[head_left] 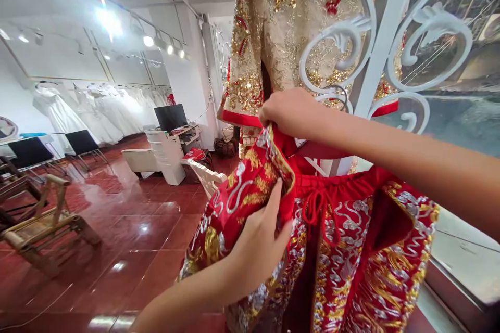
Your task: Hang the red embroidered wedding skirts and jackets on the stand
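Observation:
A red skirt (344, 250) with gold and silver embroidery hangs before me, its gathered waistband tied with a red cord bow (314, 208). My right hand (289, 112) reaches across from the right, fingers closed on the upper corner of a gold-edged embroidered panel (242, 192) at the skirt's left. Lower down, my left hand (258, 239) is at the same panel's edge, with red cloth between its forefinger and thumb; its other fingers are mostly hidden. Behind and above my right hand hangs a beige garment (289, 52) with gold sequins, red trim and a red tassel.
White scrolled metalwork (375, 52) stands close on the right, beside a window. A pale chair (207, 177) is just behind the panel. Farther left are a bamboo chair (50, 223), a desk with a monitor (171, 117), and white gowns (97, 109) along the wall.

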Action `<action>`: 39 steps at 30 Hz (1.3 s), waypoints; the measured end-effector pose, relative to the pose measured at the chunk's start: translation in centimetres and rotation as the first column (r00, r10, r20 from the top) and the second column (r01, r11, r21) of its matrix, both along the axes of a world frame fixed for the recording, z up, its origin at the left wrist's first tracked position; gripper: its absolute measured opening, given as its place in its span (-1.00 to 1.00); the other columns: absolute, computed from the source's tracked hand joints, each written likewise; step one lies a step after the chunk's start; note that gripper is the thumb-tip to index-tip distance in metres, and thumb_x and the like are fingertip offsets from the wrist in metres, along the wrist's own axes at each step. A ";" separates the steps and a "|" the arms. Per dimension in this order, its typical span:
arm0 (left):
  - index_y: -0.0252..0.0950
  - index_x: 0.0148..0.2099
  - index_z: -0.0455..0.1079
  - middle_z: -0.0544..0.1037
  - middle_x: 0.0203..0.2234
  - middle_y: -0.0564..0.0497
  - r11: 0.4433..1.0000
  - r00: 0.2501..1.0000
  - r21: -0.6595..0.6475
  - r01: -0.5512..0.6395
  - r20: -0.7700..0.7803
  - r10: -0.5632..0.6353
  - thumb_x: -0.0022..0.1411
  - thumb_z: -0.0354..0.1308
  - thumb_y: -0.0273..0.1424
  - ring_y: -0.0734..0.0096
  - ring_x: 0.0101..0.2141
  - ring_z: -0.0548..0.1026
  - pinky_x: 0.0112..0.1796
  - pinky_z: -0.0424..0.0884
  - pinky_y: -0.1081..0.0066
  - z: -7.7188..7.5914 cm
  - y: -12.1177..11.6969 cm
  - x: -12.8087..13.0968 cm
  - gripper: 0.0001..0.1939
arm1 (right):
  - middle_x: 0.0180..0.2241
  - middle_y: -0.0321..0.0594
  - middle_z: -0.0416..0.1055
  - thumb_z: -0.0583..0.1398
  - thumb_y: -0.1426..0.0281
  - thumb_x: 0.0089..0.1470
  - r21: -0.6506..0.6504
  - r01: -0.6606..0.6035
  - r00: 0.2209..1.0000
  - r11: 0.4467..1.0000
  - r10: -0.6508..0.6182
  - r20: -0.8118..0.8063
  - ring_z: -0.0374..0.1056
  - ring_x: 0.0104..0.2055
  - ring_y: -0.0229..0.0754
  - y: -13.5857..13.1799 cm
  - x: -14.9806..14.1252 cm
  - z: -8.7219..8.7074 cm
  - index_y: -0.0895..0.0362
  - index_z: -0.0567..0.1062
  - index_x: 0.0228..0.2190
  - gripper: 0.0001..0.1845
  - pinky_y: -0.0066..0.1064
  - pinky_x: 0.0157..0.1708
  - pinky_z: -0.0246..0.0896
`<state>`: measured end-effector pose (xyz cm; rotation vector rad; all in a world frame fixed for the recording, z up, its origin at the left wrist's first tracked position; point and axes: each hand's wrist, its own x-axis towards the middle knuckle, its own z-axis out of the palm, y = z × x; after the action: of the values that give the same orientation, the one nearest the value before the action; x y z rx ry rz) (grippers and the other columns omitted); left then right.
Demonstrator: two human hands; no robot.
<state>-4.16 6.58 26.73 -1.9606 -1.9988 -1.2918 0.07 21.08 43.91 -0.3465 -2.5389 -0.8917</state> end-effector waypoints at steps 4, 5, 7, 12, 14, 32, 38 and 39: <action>-0.25 0.23 0.14 0.49 -0.05 -0.16 0.990 0.983 0.143 -0.017 -0.181 0.043 0.17 0.09 -0.39 0.23 -0.07 0.49 -0.07 0.46 0.27 -3.1 -1.0 -0.9 -0.43 | -0.33 -0.12 0.51 0.08 0.56 0.08 0.019 -0.008 0.973 1.000 0.003 0.231 0.41 -0.28 -0.13 0.2 1.3 -2.4 0.14 0.56 -0.28 -0.73 -0.36 -0.37 0.08; -0.21 0.20 0.19 0.48 -0.04 -0.14 0.963 0.968 0.262 -0.055 -0.222 0.116 0.17 0.09 -0.43 0.24 -0.04 0.47 -0.03 0.43 0.26 -3.8 -1.3 -1.4 -0.47 | -0.33 -0.11 0.52 0.08 0.57 0.08 0.036 -0.014 0.969 0.999 0.005 0.245 0.41 -0.29 -0.15 0.4 1.3 -2.9 0.14 0.56 -0.30 -0.72 -0.35 -0.36 0.08; -0.14 0.12 0.26 0.44 0.00 -0.11 0.848 0.907 0.498 -0.181 -0.250 0.340 0.13 0.13 -0.48 0.22 0.02 0.41 0.04 0.35 0.19 -5.3 -1.9 -2.7 -0.52 | -0.36 -0.13 0.52 0.06 0.60 0.08 0.081 -0.040 0.969 0.996 0.019 0.246 0.40 -0.31 -0.19 0.9 1.2 -3.5 0.17 0.56 -0.36 -0.72 -0.31 -0.27 0.09; -0.22 0.03 0.36 0.42 0.02 -0.17 0.799 0.823 0.264 -0.540 -0.034 0.568 0.11 0.16 -0.21 -0.01 0.04 0.35 0.03 0.28 0.02 -6.5 -2.8 -7.2 -0.56 | -0.48 -0.31 0.47 0.00 0.62 0.07 0.199 -0.170 0.971 0.965 0.129 0.202 0.33 -0.36 -0.26 1.9 1.5 -3.8 0.15 0.53 -0.46 -0.66 -0.09 0.07 -0.11; -0.28 -0.03 0.40 0.53 -0.13 -0.12 0.885 0.888 0.079 -0.459 0.080 0.454 0.17 0.05 -0.15 0.12 -0.12 0.47 -0.08 0.39 0.18 -4.9 -2.1 -9.6 -0.59 | -0.52 -0.35 0.43 -0.01 0.62 0.05 0.239 -0.188 0.972 0.953 0.146 0.183 0.31 -0.36 -0.25 2.2 1.7 -3.8 0.13 0.52 -0.48 -0.65 0.00 0.11 -0.21; -0.29 0.27 0.08 0.28 0.16 -0.16 0.990 0.985 -0.097 -0.098 -0.149 0.083 0.09 0.10 -0.07 0.06 0.13 0.27 0.08 0.21 0.16 5.4 1.7 -8.0 -0.24 | -0.50 -0.24 0.42 0.03 0.59 -0.05 0.057 -0.150 0.978 0.987 0.140 0.156 0.33 -0.23 -0.12 2.4 1.9 -4.2 0.17 0.50 -0.50 -0.73 0.23 0.10 -0.26; -0.35 -0.16 0.43 0.55 -0.34 -0.11 0.970 0.947 -0.154 -0.189 -0.290 0.138 0.05 0.11 -0.18 0.16 -0.34 0.49 -0.30 0.37 0.31 6.7 7.9 -4.5 -0.61 | -0.44 -0.24 0.43 0.02 0.59 -0.04 -0.075 -0.218 0.966 0.973 0.226 0.124 0.31 -0.17 -0.10 2.6 2.3 -4.0 0.17 0.53 -0.41 -0.70 0.22 0.09 -0.19; -0.35 -0.18 0.43 0.54 -0.37 -0.13 0.955 0.923 -0.125 -0.271 -0.314 0.221 0.07 0.08 -0.20 0.13 -0.35 0.49 -0.33 0.35 0.32 6.3 8.2 -4.3 -0.64 | -0.42 -0.25 0.44 0.02 0.59 -0.03 -0.099 -0.219 0.961 0.971 0.232 0.148 0.31 -0.15 -0.11 2.5 2.5 -3.5 0.18 0.54 -0.38 -0.70 0.19 0.09 -0.17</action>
<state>-8.43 14.79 33.06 -1.7617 -2.1658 -0.7469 2.62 23.59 40.36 -0.0072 -2.6979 -0.7559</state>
